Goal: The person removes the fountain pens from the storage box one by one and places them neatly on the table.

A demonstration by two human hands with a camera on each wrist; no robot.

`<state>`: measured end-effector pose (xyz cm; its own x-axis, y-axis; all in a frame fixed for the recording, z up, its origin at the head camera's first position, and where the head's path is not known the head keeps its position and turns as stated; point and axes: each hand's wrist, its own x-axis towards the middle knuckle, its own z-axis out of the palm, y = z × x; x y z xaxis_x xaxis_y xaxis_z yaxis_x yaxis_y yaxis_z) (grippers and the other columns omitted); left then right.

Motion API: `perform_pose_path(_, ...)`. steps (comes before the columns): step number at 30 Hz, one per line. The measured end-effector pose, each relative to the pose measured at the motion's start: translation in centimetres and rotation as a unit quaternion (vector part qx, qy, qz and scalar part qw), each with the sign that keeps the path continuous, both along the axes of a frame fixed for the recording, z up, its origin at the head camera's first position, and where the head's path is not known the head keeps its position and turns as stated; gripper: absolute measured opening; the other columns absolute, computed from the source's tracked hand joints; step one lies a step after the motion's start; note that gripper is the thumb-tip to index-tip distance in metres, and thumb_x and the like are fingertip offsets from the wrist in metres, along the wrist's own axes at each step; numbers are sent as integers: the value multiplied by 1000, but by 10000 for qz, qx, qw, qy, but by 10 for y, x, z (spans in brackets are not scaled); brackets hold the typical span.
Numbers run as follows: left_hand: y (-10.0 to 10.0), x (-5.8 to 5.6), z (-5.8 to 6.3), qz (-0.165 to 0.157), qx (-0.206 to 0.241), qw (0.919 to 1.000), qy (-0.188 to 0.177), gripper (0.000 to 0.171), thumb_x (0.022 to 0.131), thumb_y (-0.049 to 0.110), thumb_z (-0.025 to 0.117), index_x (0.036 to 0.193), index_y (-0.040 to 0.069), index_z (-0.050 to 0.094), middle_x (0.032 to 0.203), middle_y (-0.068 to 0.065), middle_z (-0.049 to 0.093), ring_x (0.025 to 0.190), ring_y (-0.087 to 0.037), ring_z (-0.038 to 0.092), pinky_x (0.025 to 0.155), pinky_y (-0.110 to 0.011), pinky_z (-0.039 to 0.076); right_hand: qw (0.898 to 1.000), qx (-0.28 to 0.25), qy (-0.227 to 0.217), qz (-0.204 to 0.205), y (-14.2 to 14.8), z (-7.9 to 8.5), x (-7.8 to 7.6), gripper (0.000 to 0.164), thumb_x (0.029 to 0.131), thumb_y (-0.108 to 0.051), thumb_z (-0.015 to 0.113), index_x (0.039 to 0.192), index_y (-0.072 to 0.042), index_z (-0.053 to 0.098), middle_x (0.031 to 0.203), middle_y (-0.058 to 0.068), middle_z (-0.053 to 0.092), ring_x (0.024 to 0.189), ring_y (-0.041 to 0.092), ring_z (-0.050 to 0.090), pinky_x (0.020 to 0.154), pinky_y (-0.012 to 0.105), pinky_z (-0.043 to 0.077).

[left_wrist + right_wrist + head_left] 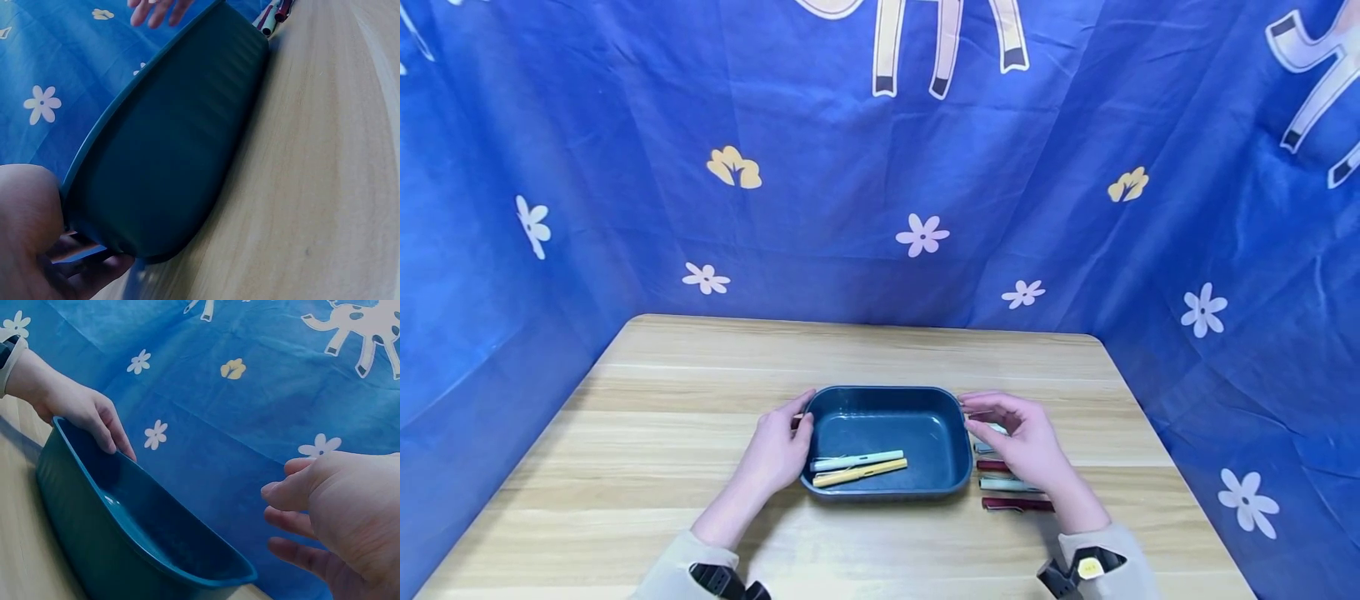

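A dark teal rectangular bin point(887, 429) stands on the wooden table. Inside it, near its front left, a pale mint pen point(859, 460) and a yellow pen point(861, 472) lie side by side. My left hand point(778, 442) grips the bin's left end, thumb at the rim and fingers against the outer wall, as the left wrist view also shows. Beside the right end is my right hand point(1018, 433), fingers loosely bent and apart; in the right wrist view a gap separates it from the bin, and nothing shows between its fingers.
Right of the bin, partly under my right hand and forearm, several pens lie in a column, among them a dark red pen point(1017, 504) and a mint pen point(1003, 483). A blue patterned cloth point(850, 208) surrounds the table point(700, 367) at the back and sides.
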<state>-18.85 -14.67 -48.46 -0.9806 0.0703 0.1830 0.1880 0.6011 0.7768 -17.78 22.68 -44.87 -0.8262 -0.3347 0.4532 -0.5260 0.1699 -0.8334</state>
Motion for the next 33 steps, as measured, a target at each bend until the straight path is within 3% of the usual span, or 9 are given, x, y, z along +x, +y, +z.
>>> perform_pose_path(11,0,0,0,-27,15,10000,8,45,107,9,55,150,-5,55,137,-29,64,114,-37,71,100,-53,57,9995,-12,-206,254,-25,-5,-14,26,97,4,73,123,2,74,128,17,72,117,30,70,97,40,59)
perform_pose_path(18,0,0,1,-33,47,10000,21,45,107,8,55,150,-4,55,137,-30,64,115,-37,71,100,-53,56,9982,-87,-439,401,-41,-7,-21,26,96,3,75,121,-4,77,127,22,71,114,34,71,98,42,59)
perform_pose_path(21,0,1,0,-38,64,10000,22,45,107,8,55,150,-5,56,137,-30,63,115,-37,71,100,-52,56,9978,5,-512,411,-47,-8,-23,26,96,1,76,121,-7,78,126,14,73,114,34,71,97,42,59)
perform_pose_path(25,0,0,-1,-33,61,10000,-8,45,107,9,55,150,-5,55,137,-30,63,115,-37,71,100,-52,56,9968,102,-629,483,-55,-10,-26,25,96,0,77,119,-8,78,127,14,73,116,33,70,97,42,59)
perform_pose_path(33,0,0,-1,-15,79,10000,-39,45,107,10,55,150,-3,55,137,-29,64,116,-36,71,100,-52,57,9936,9,-780,821,-71,-18,-33,27,94,6,76,120,-1,76,125,22,71,114,51,66,94,38,61)
